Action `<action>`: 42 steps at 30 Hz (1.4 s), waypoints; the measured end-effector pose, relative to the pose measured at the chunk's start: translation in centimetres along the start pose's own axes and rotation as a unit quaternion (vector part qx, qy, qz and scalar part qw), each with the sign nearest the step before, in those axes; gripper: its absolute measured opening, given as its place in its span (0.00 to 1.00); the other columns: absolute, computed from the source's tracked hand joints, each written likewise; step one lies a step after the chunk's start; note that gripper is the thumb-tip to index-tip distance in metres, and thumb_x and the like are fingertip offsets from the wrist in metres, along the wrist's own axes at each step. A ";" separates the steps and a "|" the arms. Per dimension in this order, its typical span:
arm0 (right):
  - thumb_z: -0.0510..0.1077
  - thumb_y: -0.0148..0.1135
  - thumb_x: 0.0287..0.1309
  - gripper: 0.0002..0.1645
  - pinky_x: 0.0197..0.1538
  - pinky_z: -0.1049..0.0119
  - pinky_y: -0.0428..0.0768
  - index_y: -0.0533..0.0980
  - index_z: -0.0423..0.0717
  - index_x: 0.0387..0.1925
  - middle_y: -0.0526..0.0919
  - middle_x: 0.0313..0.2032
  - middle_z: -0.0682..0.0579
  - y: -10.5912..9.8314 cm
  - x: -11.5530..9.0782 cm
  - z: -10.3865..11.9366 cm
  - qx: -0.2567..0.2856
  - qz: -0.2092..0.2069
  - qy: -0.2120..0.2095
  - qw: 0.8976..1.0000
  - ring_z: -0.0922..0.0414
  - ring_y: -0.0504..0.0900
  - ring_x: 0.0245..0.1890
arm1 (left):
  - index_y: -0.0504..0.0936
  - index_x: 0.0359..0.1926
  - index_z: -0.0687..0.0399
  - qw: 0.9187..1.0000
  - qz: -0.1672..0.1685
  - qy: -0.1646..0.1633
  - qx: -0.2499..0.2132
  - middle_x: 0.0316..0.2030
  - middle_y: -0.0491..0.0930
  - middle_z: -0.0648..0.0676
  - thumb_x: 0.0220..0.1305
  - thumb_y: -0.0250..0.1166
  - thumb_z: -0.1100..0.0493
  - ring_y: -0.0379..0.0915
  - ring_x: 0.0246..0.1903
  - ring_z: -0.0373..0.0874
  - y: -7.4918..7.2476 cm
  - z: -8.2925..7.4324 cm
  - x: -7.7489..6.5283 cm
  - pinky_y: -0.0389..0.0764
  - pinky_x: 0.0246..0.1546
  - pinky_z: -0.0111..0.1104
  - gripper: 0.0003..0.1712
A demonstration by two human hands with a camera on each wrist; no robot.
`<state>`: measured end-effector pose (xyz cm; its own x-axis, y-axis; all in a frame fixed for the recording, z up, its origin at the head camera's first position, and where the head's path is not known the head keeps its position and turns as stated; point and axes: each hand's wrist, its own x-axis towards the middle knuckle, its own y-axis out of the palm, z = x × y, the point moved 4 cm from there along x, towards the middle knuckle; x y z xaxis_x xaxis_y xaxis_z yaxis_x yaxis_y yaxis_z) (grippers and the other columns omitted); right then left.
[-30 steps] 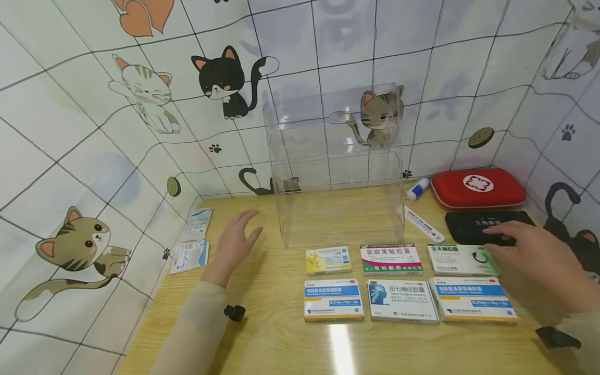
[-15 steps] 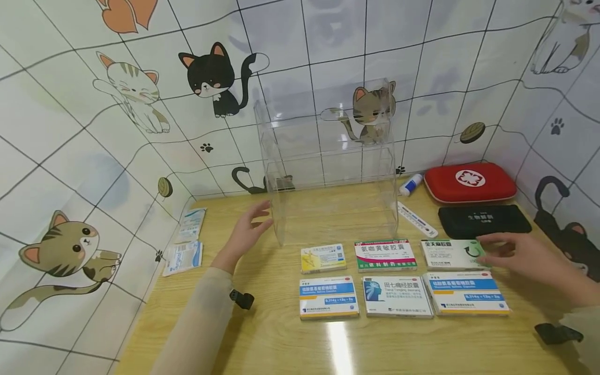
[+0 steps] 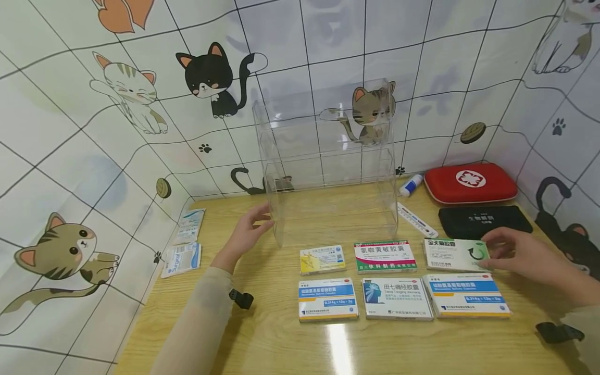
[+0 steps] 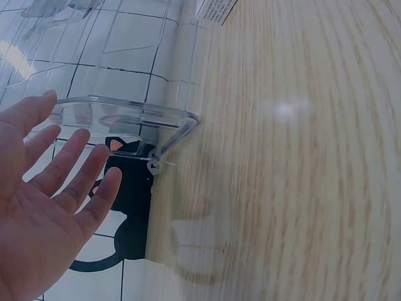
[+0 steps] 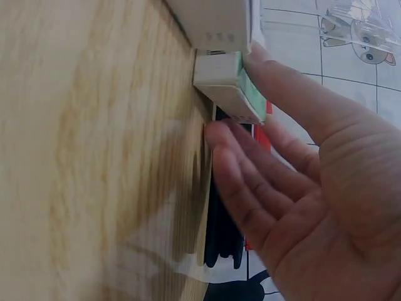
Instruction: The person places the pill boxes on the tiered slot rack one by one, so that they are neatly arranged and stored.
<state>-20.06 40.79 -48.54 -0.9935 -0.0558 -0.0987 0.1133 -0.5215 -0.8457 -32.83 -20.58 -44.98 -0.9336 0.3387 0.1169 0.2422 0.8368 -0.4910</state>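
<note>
My left hand (image 3: 246, 233) reaches to the left side of a clear acrylic display rack (image 3: 330, 155). Its fingers look straight in the left wrist view, by the rack's edge (image 4: 135, 108); contact is hard to tell. At the right, my right hand (image 3: 525, 258) pinches the right end of a green and white medicine box (image 3: 452, 255) between thumb and fingers. The right wrist view has the thumb on the printed face of this box (image 5: 224, 88). More medicine boxes lie in two rows: a yellow one (image 3: 322, 260), a pink and green one (image 3: 384, 257), two blue and white (image 3: 328, 299), one with a head profile (image 3: 398, 298).
Behind the right hand lie a black case (image 3: 485, 221) and a red first-aid case (image 3: 470, 185). A thermometer card (image 3: 417, 220) and a small white and blue bottle (image 3: 411, 185) are right of the rack. Sealed packets (image 3: 182, 259) lie against the left wall.
My left hand has moved right to the rack's side. My right hand has come down from above the black case to the green and white medicine box and taken its right end.
</note>
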 end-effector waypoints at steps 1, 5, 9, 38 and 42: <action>0.59 0.84 0.44 0.46 0.32 0.71 0.78 0.74 0.34 0.55 0.87 0.41 0.43 -0.1 0.0 0.1 0.006 -0.008 -0.001 1.000 0.57 0.83 0.36 | 0.68 0.75 0.54 1.000 0.000 -0.001 0.000 0.72 0.69 0.65 0.75 0.63 0.57 0.72 0.66 0.62 -0.1 0.0 0.0 0.72 0.66 0.61 0.31; 0.58 0.81 0.50 0.35 0.32 0.74 0.75 0.78 0.42 0.51 0.88 0.41 0.43 -0.5 -0.2 0.7 0.017 -0.064 0.003 0.998 0.71 0.79 0.32 | 0.70 0.74 0.51 1.000 -0.004 -0.001 0.005 0.69 0.72 0.65 0.75 0.64 0.55 0.72 0.66 0.60 -0.4 0.0 -0.2 0.74 0.66 0.59 0.30; 0.57 0.75 0.59 0.23 0.34 0.77 0.70 0.82 0.47 0.47 0.89 0.42 0.43 -1.2 -0.4 1.4 0.025 -0.119 0.005 0.993 0.81 0.75 0.32 | 0.68 0.75 0.52 1.000 -0.012 -0.004 0.014 0.64 0.77 0.66 0.74 0.65 0.57 0.73 0.66 0.58 -0.6 -0.1 -0.4 0.76 0.65 0.55 0.32; 0.52 0.72 0.64 0.17 0.48 0.80 0.83 0.86 0.49 0.50 0.90 0.48 0.49 -9.5 12.4 30.1 0.226 -0.333 -0.201 0.893 0.75 0.85 0.41 | 0.74 0.68 0.53 0.999 -0.013 0.012 0.031 0.62 0.78 0.64 0.74 0.64 0.60 0.76 0.59 0.56 -0.2 0.2 -0.5 0.82 0.56 0.50 0.24; 0.49 0.71 0.65 0.16 0.51 0.77 0.83 0.85 0.46 0.50 0.89 0.48 0.51 -10.5 14.1 33.8 0.212 -0.348 -0.231 0.883 0.69 0.86 0.44 | 0.73 0.68 0.52 0.999 -0.014 0.019 0.032 0.62 0.78 0.63 0.74 0.64 0.59 0.77 0.59 0.56 0.3 0.2 -0.3 0.82 0.56 0.49 0.24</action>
<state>-35.35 16.71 -23.38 -0.7289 0.1131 0.6752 -0.4393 -0.8338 -0.3345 -32.56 -20.52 -45.29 -0.9289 0.3328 0.1623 0.1983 0.8173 -0.5410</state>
